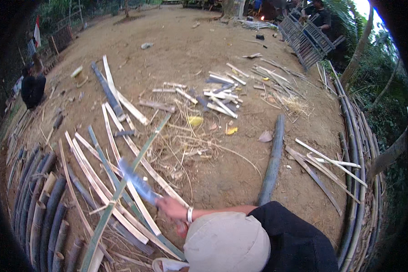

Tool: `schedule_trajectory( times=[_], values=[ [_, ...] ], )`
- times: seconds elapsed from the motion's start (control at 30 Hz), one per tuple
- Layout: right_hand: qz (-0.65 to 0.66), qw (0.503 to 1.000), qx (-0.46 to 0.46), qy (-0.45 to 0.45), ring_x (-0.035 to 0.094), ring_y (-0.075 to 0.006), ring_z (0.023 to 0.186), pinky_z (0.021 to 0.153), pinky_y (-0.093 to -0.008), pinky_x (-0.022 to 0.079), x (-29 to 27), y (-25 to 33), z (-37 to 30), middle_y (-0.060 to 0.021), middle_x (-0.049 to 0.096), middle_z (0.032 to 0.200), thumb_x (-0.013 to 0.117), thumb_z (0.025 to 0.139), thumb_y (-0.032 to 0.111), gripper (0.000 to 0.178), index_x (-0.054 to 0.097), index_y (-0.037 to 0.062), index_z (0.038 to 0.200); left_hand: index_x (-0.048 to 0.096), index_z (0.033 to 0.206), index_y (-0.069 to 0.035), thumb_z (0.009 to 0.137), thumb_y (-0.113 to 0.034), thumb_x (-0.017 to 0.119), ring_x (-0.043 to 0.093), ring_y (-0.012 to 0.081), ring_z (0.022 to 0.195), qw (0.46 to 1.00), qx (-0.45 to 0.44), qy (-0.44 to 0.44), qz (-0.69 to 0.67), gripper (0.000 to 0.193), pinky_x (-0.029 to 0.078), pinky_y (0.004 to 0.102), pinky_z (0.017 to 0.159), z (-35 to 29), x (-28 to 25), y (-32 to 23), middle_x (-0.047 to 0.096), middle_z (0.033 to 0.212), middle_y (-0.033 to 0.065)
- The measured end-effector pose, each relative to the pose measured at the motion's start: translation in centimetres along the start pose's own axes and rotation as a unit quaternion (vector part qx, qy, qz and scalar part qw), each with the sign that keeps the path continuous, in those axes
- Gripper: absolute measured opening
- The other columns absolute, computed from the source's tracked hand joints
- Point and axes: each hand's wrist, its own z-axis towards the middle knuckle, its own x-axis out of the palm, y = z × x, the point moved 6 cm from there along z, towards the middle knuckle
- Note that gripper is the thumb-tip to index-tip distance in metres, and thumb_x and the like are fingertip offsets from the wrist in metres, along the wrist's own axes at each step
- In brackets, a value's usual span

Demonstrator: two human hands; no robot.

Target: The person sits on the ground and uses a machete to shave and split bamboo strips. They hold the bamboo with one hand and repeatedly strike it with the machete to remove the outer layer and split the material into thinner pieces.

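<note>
My right hand [171, 209], a pale band at its wrist, is closed round the handle of a machete [138, 182]. The blade is blurred and points up and left, over a long green bamboo strip [111, 206]. This strip lies slantwise across several pale split bamboo strips [102, 190]. A rounded beige cloth shape [226, 240] hides part of my right forearm; a black sleeve [294, 235] shows behind it. Below the wrist is a small reddish blur that I cannot make out. I do not see my left hand.
Cut bamboo poles [43, 208] are stacked at left. A thick bamboo length [273, 154] lies on the dirt ahead. Short split pieces [222, 97] and shavings [181, 154] are scattered mid-ground. Long poles [349, 136] line the right edge. A person [33, 86] sits far left; another [321, 16] is near a bamboo frame [308, 38].
</note>
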Motion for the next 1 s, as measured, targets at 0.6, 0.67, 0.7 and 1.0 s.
schedule_trajectory(
  times=[0.6, 0.67, 0.7, 1.0],
  values=[
    [0.215, 0.969, 0.007, -0.123, 0.047, -0.0119, 0.045, 0.041, -0.0321, 0.038, -7.9, -6.5, -2.0, -0.0002, 0.051, 0.059, 0.065, 0.087, 0.039, 0.032, 0.067, 0.0082, 0.096, 0.057, 0.12, -0.002, 0.09, -0.026, 0.051, 0.059, 0.0258, 0.099, 0.767, -0.301, -0.083, 0.56, 0.039, 0.045, 0.0461, 0.088, 4.7, -4.0, -8.7, 0.064, 0.106, 0.0131],
    [0.287, 0.943, 0.016, -0.169, 0.047, -0.0122, 0.045, 0.04, -0.0323, 0.037, -10.1, -8.4, -2.6, -0.0004, 0.05, 0.059, 0.066, 0.086, 0.037, 0.03, 0.066, 0.0083, 0.094, 0.06, 0.114, -0.005, 0.089, -0.024, 0.057, 0.061, 0.0231, 0.083, 0.692, -0.403, -0.004, 0.599, 0.032, 0.048, 0.0403, 0.075, 5.1, -2.8, -6.0, 0.064, 0.092, 0.008],
    [0.301, 0.936, 0.027, -0.181, 0.047, -0.0124, 0.045, 0.04, -0.0324, 0.037, -10.6, -8.9, -2.7, -0.0004, 0.05, 0.059, 0.066, 0.086, 0.037, 0.029, 0.065, 0.0084, 0.094, 0.062, 0.111, -0.006, 0.088, -0.023, 0.059, 0.062, 0.0217, 0.075, 0.649, -0.445, 0.035, 0.617, 0.029, 0.05, 0.0374, 0.068, 5.7, -2.3, -5.3, 0.064, 0.085, 0.0054],
    [0.271, 0.931, 0.068, -0.236, 0.046, -0.0137, 0.042, 0.038, -0.0333, 0.037, -13.2, -11.0, -3.4, -0.001, 0.05, 0.057, 0.067, 0.084, 0.03, 0.022, 0.062, 0.0089, 0.088, 0.058, 0.116, 0.001, 0.091, -0.033, 0.054, 0.062, 0.0459, 0.086, 0.0, -0.126, 0.503, 0.855, 0.042, 0.049, 0.0506, 0.078, 5.4, -4.6, 1.4, 0.063, 0.094, 0.0298]
  ],
)
